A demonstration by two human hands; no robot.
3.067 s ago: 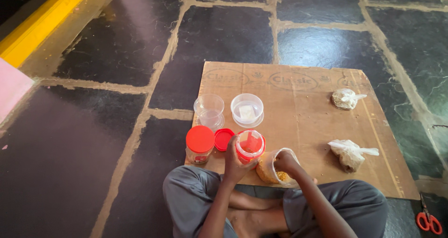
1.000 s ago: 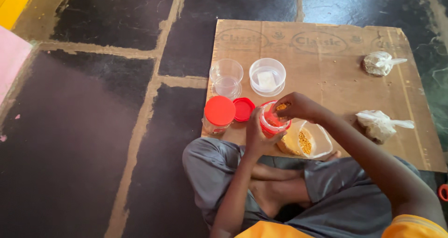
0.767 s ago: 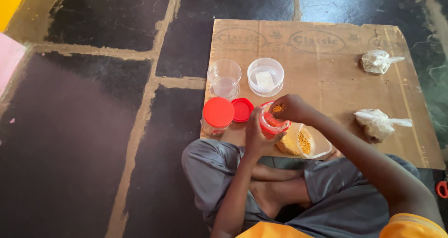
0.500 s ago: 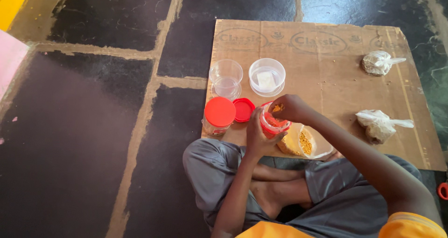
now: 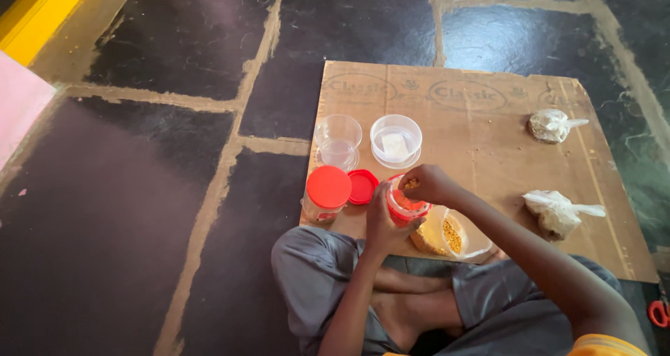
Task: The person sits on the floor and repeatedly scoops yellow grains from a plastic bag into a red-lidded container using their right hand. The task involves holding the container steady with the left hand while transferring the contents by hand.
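A person sits cross-legged on a dark stone floor (image 5: 139,209), the right hand (image 5: 431,185) bunched over the mouth of a small red-banded jar (image 5: 405,206), fingers pinched around a clump of yellow grains (image 5: 412,184). How much the hand holds cannot be seen; its knuckles cover most of the pinch. The left hand (image 5: 382,223) wraps the jar's near side, fingers curled closed against it, hiding much of the wall.

The jar stands at the near edge of a flat cardboard sheet (image 5: 488,153) laid on the floor. Just beside it, towards the right knee, an open clear bag of yellow grains (image 5: 447,236) slumps partly under the forearm. To the left lie a loose red lid (image 5: 362,186) and a closed jar with a red cap (image 5: 326,192); that jar's contents are hard to make out.

Farther up the sheet sit an empty clear cup (image 5: 338,139) and a clear round tub (image 5: 396,139) with something pale and square inside. Two knotted bags of pale grains (image 5: 555,213) (image 5: 550,125) lie well apart on the right. Red scissor handles (image 5: 659,313) are cut off by the lower right corner.
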